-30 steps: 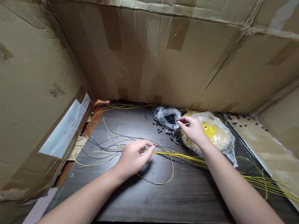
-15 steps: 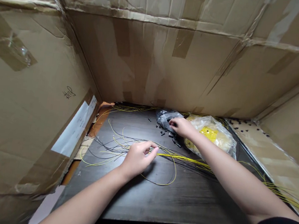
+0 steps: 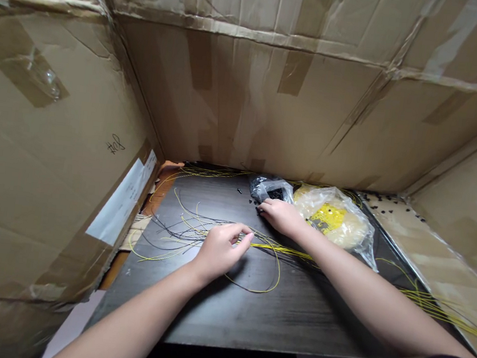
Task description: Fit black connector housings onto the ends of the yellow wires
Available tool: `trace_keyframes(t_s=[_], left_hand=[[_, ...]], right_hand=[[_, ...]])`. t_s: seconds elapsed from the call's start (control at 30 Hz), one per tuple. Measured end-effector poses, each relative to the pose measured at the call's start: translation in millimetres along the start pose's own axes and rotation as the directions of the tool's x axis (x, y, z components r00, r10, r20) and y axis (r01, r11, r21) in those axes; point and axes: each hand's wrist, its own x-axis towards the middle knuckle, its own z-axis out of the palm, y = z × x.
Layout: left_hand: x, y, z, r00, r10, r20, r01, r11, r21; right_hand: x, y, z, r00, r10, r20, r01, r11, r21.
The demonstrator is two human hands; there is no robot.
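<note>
1. We see the bundle of thin yellow and black wires [image 3: 282,250] lying lengthwise across the table, its long axis running left to right and slanting toward the near side at the right; loose ends fan out at the left.
2. We find the bundle beneath the left hand [image 3: 222,249], coming out past the fingertips; a yellow-and-black loop curves on the near side (a wide, lazy one).
3. We see the left thumb and forefinger brought together at the tips, the fingers curled; we cannot tell whether a wire is pinched there.
4. We see the right hand [image 3: 282,217] on the far side of the bundle, fingertips lowered beside scattered small black pieces (too small for us to tell whether one is gripped, or how far the fingers are open). Its forearm crosses above the wires.
5. Just beyond the right hand we see a small clear plastic bag [image 3: 259,186] with black pieces inside, and right of it a large clear plastic bag [image 3: 360,226] with yellow contents.
6. Under all this we have the dark wood-grain table [image 3: 214,320], with brown cardboard walls [image 3: 249,117] around it and a white paper sheet [image 3: 117,202] at the left.
</note>
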Motion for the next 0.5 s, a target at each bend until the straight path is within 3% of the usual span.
trace_keyframes(t_s=[0.27,0.5], left_hand=[[-0.6,1.1,-0.5,1.0,0.028,0.013,-0.028,0.999,0.018],[-0.7,0.8,1.0,1.0,0.025,-0.007,-0.025,1.0,0.007]], right_hand=[[-5.0,-7.5,4.9,0.999,-0.008,-0.038,0.008,1.0,-0.012],[-6.5,-7.4,6.4,0.99,-0.028,-0.137,0.041,0.995,0.093]])
